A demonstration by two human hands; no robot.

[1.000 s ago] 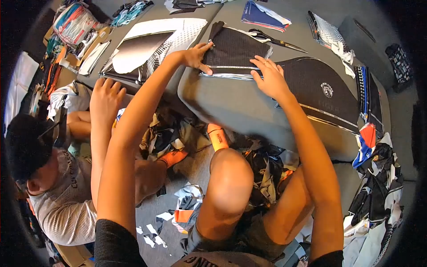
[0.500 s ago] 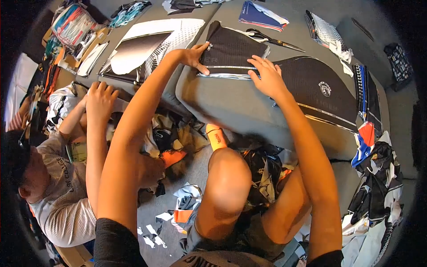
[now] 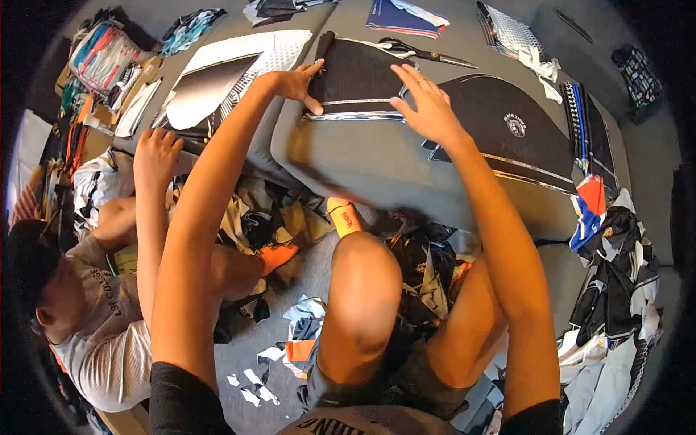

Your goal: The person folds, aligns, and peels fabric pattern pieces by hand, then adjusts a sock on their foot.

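Observation:
A stack of black fabric panels (image 3: 359,76) with a pale printed band lies on the grey padded surface in front of me. My left hand (image 3: 293,85) is at the left edge of this stack, thumb and fingers spread apart on it. Over the right edge of the stack, my right hand (image 3: 429,110) has its fingers stretched out and holds nothing; whether its thumb touches the fabric I cannot tell. Beside it on the right lies a second stack of black panels (image 3: 493,119) with a round white emblem. Black-handled scissors (image 3: 428,54) rest behind both stacks.
White and patterned panels (image 3: 206,94) lie to the left, folded blue fabric (image 3: 406,18) at the back. Striped strips (image 3: 576,119) and a heap of scraps (image 3: 616,283) are on the right. A co-worker (image 3: 101,319) sits at left. White scraps (image 3: 254,388) litter the floor.
My right hand has lifted from the black panels, its fingers now raised. My left hand stays at the stack's left edge, and the whole view has shifted slightly.

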